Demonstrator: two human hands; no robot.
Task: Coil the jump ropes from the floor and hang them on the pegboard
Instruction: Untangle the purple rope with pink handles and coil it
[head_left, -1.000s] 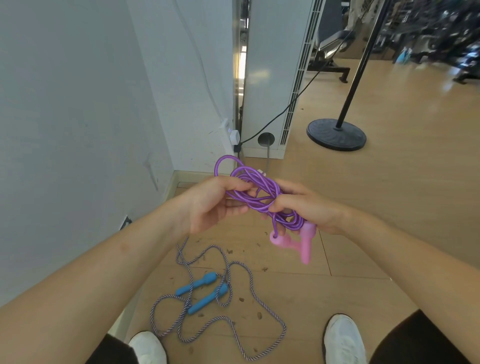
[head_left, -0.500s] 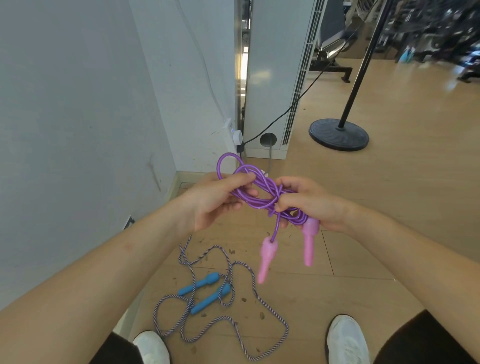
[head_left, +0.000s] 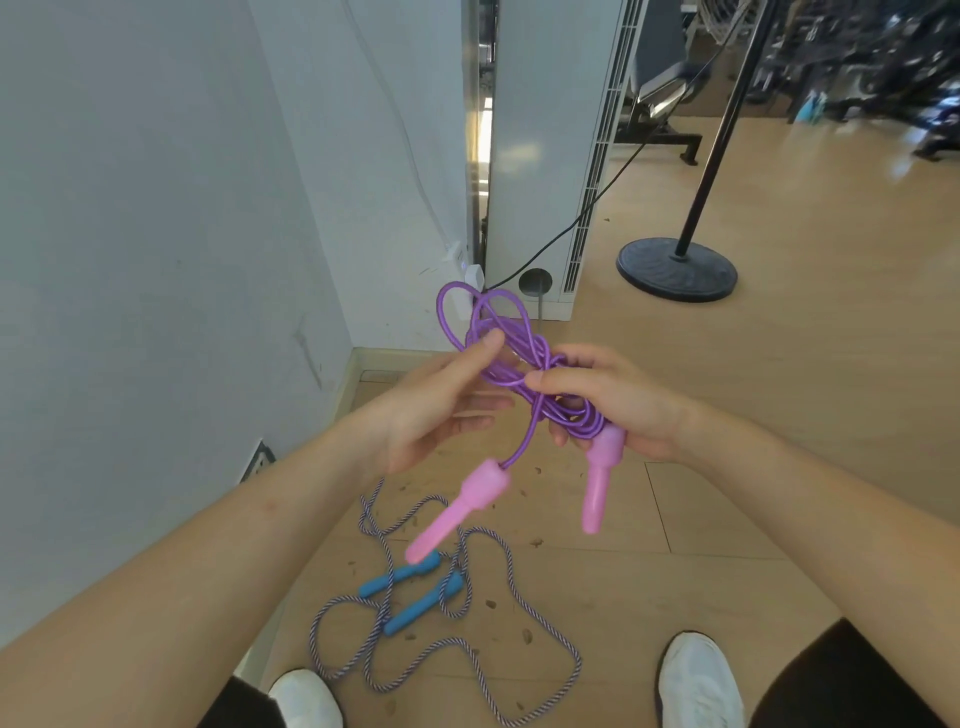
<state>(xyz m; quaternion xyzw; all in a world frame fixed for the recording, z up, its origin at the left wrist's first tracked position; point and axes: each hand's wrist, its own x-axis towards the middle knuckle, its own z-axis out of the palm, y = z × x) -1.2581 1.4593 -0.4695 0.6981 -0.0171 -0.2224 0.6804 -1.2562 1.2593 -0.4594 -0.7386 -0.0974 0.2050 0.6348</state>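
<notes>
A purple jump rope (head_left: 514, 358) with two pink handles is bundled in coils between my hands at chest height. My right hand (head_left: 618, 400) pinches the middle of the coil, and one pink handle (head_left: 600, 478) hangs just below that hand. My left hand (head_left: 436, 410) has its fingers spread, with the thumb resting against the loops. The other pink handle (head_left: 457, 512) dangles free on a short length of rope. On the floor below lies a striped grey-blue rope (head_left: 467, 639) with two blue handles (head_left: 410, 592), loose and uncoiled. No pegboard is in view.
A white wall (head_left: 156, 260) runs along my left, meeting a white cabinet (head_left: 545, 156) in the corner with a black cable plugged in beside it. A black pole on a round base (head_left: 675, 270) stands at the right. My white shoes (head_left: 698, 680) flank the floor rope.
One pink handle dropped out of the bundle and now hangs swinging below. My left hand loosened, its fingers opening off the coil. Both hands rose slightly.
</notes>
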